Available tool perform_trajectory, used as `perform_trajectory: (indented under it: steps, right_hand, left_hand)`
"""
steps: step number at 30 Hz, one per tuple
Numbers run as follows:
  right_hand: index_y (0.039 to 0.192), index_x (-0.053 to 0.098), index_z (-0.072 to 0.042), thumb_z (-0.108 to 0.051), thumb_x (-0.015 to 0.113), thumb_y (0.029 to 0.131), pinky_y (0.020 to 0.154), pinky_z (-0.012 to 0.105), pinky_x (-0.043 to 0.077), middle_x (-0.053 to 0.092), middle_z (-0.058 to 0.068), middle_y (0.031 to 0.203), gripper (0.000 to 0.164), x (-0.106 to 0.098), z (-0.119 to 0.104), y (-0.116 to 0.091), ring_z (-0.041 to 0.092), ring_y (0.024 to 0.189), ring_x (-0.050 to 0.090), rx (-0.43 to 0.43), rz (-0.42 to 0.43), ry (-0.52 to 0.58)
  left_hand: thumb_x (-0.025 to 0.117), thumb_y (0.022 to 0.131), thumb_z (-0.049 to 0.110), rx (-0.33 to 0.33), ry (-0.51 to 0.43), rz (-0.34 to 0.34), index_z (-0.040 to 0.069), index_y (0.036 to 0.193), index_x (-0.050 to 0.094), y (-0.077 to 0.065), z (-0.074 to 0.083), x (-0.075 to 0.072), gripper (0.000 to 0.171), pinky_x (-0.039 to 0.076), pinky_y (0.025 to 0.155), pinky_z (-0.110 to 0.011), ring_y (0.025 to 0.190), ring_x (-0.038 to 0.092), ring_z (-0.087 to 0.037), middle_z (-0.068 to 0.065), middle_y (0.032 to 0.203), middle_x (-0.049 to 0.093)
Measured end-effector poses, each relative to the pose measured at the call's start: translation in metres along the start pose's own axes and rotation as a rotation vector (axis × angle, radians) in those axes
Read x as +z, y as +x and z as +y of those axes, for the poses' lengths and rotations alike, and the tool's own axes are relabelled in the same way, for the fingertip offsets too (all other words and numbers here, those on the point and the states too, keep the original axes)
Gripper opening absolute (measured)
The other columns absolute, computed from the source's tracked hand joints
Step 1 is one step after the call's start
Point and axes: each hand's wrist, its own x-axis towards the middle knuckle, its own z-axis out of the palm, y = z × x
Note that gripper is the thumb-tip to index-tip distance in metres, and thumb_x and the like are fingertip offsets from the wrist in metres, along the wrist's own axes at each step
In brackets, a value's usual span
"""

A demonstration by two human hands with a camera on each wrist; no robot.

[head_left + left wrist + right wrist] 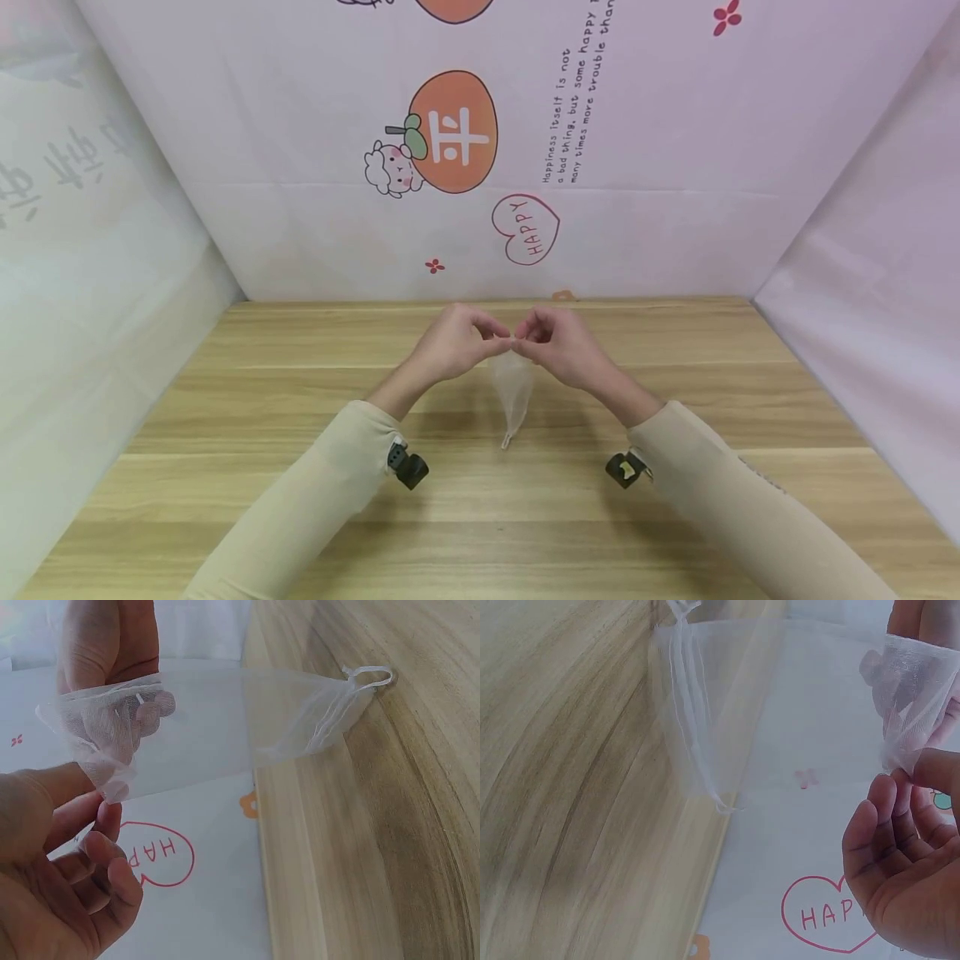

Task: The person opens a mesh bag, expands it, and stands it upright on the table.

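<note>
A sheer white mesh drawstring bag point(513, 385) hangs between the two hands above the table. My left hand point(459, 343) pinches one corner of its upper end between thumb and fingertips. Opposite it, my right hand point(564, 346) pinches the other corner, the fingertips of both hands almost meeting in the head view. Toward the bottom the bag narrows to its gathered drawstring end, where a white cord loop point(373, 675) sticks out in the left wrist view. Through the thin mesh point(832, 697) the right wrist view shows the far hand's fingers; nothing appears inside the bag.
Below lies a wood-grain table point(480, 550). White printed cloth point(300, 150) rises at its back edge, with more cloth along the left side point(97, 275) and right side point(870, 250). Small black cameras point(407, 467) are strapped at both wrists.
</note>
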Motion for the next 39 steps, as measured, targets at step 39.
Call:
perform_trajectory:
  steps: [39]
  right_hand:
    - [0.081,0.070,-0.001,-0.033,0.063,0.100,0.051,0.030,0.051,0.064,0.008,0.064,0.037,0.015,0.004,-0.007,0.017,0.054,0.056,0.237,-0.069,0.174]
  left_hand:
    - [0.069,0.085,0.011,0.075,-0.051,0.551,0.013,0.083,0.063,-0.010,-0.008,0.019,0.007,0.046,0.049,-0.028,0.056,0.055,-0.012,0.004,0.075,0.065]
